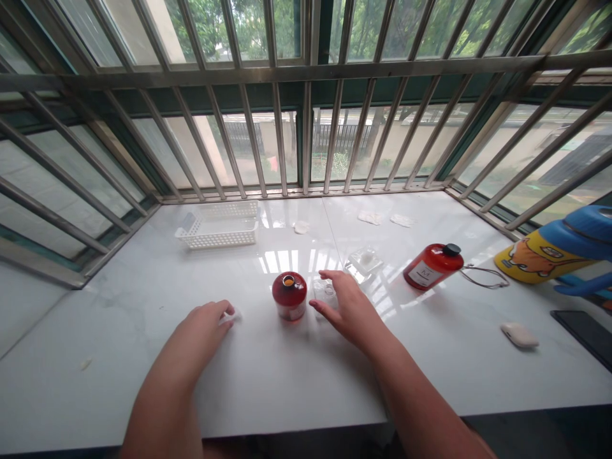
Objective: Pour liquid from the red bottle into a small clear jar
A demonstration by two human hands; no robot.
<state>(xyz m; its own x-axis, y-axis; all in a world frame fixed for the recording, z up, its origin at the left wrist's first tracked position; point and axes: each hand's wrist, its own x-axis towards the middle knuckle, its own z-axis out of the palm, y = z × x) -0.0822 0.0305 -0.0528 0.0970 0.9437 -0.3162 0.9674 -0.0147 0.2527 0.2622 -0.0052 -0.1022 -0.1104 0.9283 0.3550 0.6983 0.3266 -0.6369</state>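
An uncapped red bottle [289, 305] stands upright between my hands, its round mouth facing up. To its left, my left hand [203, 328] rests low over the table with the fingertips closed on a small translucent piece [237, 315], whose kind is too blurred to tell. My right hand [351, 306] is open just right of the bottle, thumb and fingers apart. Beside those fingers sits a small clear container [323, 291], partly hidden by the hand; whether they touch it I cannot tell. Behind the right hand lies a clear dish [364, 262] with something whitish in it.
A second red bottle [433, 266] with a black cap appears tilted at right, near a thin cord [488, 279]. Further right are a yellow-and-blue flask [545, 252], a pale case [519, 335] and a dark phone [586, 335]. A white basket [220, 239] and crumpled white pieces [369, 218] lie behind.
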